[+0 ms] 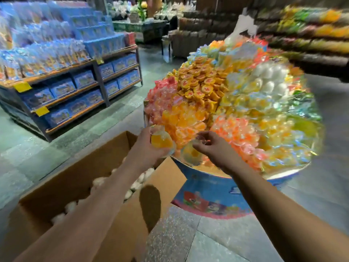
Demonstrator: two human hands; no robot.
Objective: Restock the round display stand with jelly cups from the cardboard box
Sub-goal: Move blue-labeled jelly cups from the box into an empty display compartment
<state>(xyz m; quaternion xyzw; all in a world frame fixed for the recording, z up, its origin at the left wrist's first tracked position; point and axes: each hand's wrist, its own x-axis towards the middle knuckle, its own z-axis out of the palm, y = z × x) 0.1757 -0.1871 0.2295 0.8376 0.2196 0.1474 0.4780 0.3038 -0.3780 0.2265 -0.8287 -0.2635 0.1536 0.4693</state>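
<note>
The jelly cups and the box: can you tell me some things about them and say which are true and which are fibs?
1. The left hand holds an orange jelly cup. True.
2. The cardboard box is closed. False: its flaps are open and white cups show inside.
3. The round display stand is piled with cups of many colours. True.
4. The right hand is down inside the box. False: it is at the stand's near edge, its fingers pinching a cup.

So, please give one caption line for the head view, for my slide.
Left hand holds an orange jelly cup; right hand reaches the round display stand.
</note>
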